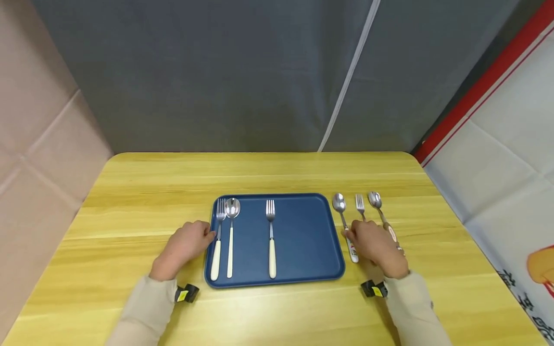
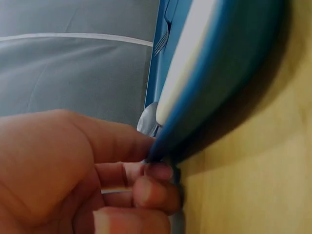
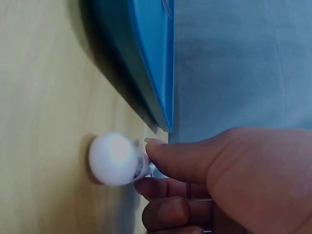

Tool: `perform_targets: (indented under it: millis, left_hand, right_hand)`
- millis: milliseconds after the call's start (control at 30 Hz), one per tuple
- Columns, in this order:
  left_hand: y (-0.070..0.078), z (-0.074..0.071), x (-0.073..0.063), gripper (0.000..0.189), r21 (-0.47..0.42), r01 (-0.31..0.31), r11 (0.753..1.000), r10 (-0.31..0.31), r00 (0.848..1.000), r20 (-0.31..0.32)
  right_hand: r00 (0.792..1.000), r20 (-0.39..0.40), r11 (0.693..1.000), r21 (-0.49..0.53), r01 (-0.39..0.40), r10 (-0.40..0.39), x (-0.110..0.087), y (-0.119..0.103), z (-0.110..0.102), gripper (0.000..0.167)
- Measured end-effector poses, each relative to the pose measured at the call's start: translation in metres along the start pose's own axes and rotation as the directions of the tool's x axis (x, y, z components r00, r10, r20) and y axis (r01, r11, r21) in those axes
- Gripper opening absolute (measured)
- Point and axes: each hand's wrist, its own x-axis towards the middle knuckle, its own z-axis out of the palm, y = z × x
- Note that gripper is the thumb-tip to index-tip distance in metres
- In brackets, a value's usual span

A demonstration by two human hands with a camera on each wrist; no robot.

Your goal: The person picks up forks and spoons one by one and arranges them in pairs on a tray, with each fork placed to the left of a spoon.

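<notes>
A blue tray [image 1: 303,240] lies on the table with a fork [image 1: 218,235], a spoon [image 1: 231,230] and another fork [image 1: 271,240], all with cream handles. My left hand [image 1: 187,244] pinches the tray's left rim, thumb on top and fingers curled under, as the left wrist view shows. To the right of the tray, my right hand [image 1: 375,244] pinches the white patterned handle of a spoon [image 3: 114,158] between thumb and fingers. Partly hidden by that hand is a small fork [image 1: 360,203]. A third spoon [image 1: 376,201] with a brown handle lies beyond it.
The yellow wooden table [image 1: 173,175] has its far edge against a grey curtain [image 1: 216,86]. A pale padded wall [image 1: 47,144] stands on the left. On the right is a white printed sheet [image 1: 497,163] with a red border.
</notes>
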Motion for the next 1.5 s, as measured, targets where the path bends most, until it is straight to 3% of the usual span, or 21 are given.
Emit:
perform_targets:
  millis: [233,600,867,1067,1333,1500]
  left_hand:
    - [-0.003,0.002,0.001,0.032,-0.048,0.000,0.999,0.002,1.000,0.028]
    - [-0.002,0.001,0.000,0.033,-0.052,0.003,0.999,-0.002,1.000,0.028]
    - [-0.001,0.002,0.000,0.030,-0.065,0.008,0.998,-0.005,0.999,0.051]
    - [-0.001,0.001,0.000,0.031,-0.062,0.012,0.998,-0.009,0.999,0.047]
    - [0.002,0.004,0.002,0.029,-0.047,0.023,0.999,-0.021,0.999,0.043]
    - [0.002,0.005,0.004,0.029,-0.038,0.021,0.999,-0.020,0.999,0.028]
  right_hand:
    - [1.000,0.001,1.000,-0.004,-0.007,0.007,0.001,-0.001,0.006,0.028]
    - [0.998,-0.039,0.998,0.039,0.056,-0.054,0.006,0.000,0.012,0.026]
    - [0.998,-0.044,0.994,0.096,0.042,-0.038,0.010,0.000,0.013,0.027]
    - [0.992,-0.107,0.992,0.100,0.072,-0.062,0.011,0.000,0.017,0.026]
    - [0.969,-0.223,0.986,0.105,0.131,-0.105,0.013,0.003,0.017,0.026]
    - [0.964,-0.234,0.983,0.103,0.152,-0.125,0.013,-0.005,0.008,0.027]
